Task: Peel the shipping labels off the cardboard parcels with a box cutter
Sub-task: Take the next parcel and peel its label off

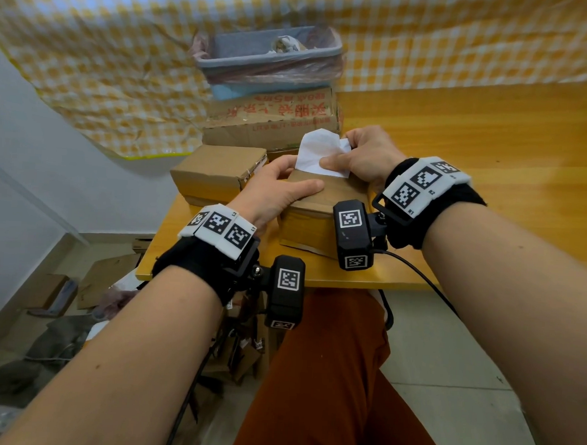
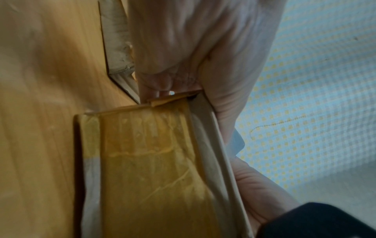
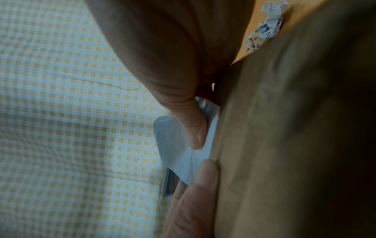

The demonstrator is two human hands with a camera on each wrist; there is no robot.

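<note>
I'm mid-peel: my left hand [image 1: 280, 191] clamps the cardboard parcel [image 1: 323, 203] at the table's [image 1: 491, 185] near edge while my right hand [image 1: 363, 158] pinches the white shipping label [image 1: 318, 152], lifted toward twelve o'clock, which I judge needs a steady pull next.

Matt cardboard parcel [image 1: 323, 203]; white paper label [image 1: 317, 154]; glossy wood table [image 1: 492, 171].
</note>
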